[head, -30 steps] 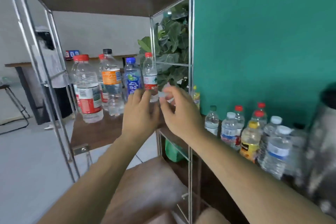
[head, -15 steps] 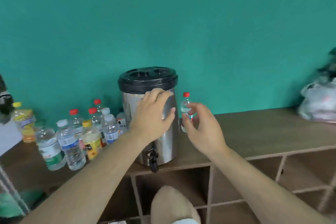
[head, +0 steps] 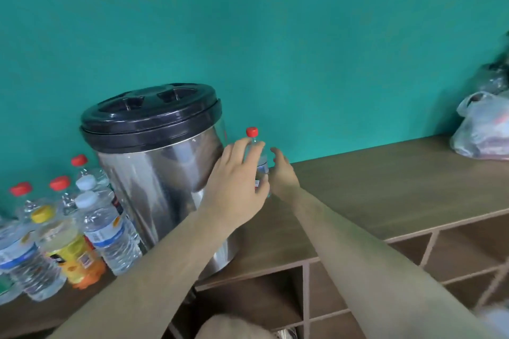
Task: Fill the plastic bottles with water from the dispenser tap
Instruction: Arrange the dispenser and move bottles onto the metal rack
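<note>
Small clear bottle with red cap, upright, just right of the steel dispenser and between the two hands; its base is hidden, so cannot tell whether it stands on the table or is lifted. Left hand reaches across the dispenser's front; its fingers lie up the bottle's near side below the cap, thumb curled in against the lower label, clamped on the bottle. Right hand just beside the bottle on its right, fingers slack and apart, holding nothing; contact with the bottle cannot be told. Dispenser carries a black lid and sits at the table's front edge; its tap is hidden behind the left forearm. Left of the dispenser, a cluster of capped bottles stands close together: red, white and yellow caps, some clear with water, one with a yellow and orange label. Far right on the table, well apart, a pale plastic bag, blurred. Teal wall behind. Open wooden compartments under the tabletop.
</note>
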`<state>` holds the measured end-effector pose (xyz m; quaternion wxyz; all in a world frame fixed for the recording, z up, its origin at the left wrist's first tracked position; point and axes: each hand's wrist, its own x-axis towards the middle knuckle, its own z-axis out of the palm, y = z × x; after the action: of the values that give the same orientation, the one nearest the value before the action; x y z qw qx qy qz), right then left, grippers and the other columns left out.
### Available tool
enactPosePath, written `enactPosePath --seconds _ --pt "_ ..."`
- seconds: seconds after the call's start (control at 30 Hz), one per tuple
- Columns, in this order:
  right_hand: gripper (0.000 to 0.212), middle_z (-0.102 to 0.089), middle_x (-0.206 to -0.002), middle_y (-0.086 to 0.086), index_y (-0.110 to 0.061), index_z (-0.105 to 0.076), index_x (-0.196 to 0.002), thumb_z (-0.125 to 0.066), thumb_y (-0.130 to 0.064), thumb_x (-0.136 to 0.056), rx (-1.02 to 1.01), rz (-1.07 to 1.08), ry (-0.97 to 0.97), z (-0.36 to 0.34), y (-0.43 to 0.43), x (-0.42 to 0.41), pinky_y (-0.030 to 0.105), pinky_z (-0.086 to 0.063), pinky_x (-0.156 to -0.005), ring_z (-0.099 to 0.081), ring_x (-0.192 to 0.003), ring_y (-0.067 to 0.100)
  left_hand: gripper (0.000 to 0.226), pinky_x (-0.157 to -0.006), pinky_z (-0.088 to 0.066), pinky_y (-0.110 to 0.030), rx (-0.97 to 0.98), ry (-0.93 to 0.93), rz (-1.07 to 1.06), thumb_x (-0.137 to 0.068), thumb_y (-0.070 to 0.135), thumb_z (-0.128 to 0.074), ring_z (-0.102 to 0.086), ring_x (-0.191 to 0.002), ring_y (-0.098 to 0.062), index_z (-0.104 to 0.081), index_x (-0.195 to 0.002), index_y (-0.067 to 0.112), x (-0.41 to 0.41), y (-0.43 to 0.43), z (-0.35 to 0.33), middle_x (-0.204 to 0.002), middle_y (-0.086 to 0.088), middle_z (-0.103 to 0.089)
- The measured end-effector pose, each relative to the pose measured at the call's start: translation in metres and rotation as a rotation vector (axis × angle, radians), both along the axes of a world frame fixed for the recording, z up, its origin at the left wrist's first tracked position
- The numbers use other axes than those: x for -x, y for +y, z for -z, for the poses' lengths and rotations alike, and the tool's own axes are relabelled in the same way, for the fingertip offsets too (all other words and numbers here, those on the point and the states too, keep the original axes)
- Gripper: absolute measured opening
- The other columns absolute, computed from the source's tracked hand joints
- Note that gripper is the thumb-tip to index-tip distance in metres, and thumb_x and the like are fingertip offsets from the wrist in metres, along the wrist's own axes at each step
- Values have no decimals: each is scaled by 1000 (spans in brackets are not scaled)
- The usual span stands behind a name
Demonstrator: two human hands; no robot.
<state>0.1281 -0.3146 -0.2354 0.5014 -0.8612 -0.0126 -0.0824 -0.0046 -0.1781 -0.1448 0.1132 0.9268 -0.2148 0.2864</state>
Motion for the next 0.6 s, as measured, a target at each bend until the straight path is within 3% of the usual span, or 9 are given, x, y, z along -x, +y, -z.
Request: enactPosePath --seconds 0.07,0.17,0.3,0.5,0.6 --pt "86 -50 -153 12 -20 -32 -160 -79 -32 -89 -36 -1 34 9 9 -24 48 -42 -116 -49 -142 33 58 -116 -39 -39 -27 -20 11 -93 22 -70 -47 -134 -29 -52 -147 9 -2 5 -3 -147 -10 -50" --pt "64 -66 -124 2 -21 -50 -135 -82 -35 -81 -90 11 45 23 21 -46 42 -52 -99 -65 -117 27 58 -115 -38 -37 -41 -17 34 -93 22 -69 -46 -133 -25 -51 -147 10 -1 11 -4 -147 -7 -49" --pt "43 -69 -104 -2 -21 -54 -112 -80 -32 -80 -93 45 45 30 22 -44 33 -47 -79 -69 -100 26 58 -115 -33 -31 -60 8 62 -93 20 -68 -45 -134 -22 -51 -147 10 5 18 -3 -147 -6 -49" --pt "46 -70 -101 -6 -26 -58 -112 -86 -43 -79 -67 76 -49 18 5 23 34 -50 -79 -70 -95 23 53 -118 -32 -29 35 50 74 -96 19 -66 -45 -134 -21 -51 -146 9 30 36 0 -144 -4 -49" --pt "43 -70 -95 -16 -37 -56 -102 -88 -49 -78 -94 77 -161 -8 -2 77 36 -57 -83 -71 -90 14 48 -113 -42 -32 97 43 41 -97 22 -66 -51 -127 -19 -54 -141 10 53 52 4 -136 -3 -51"
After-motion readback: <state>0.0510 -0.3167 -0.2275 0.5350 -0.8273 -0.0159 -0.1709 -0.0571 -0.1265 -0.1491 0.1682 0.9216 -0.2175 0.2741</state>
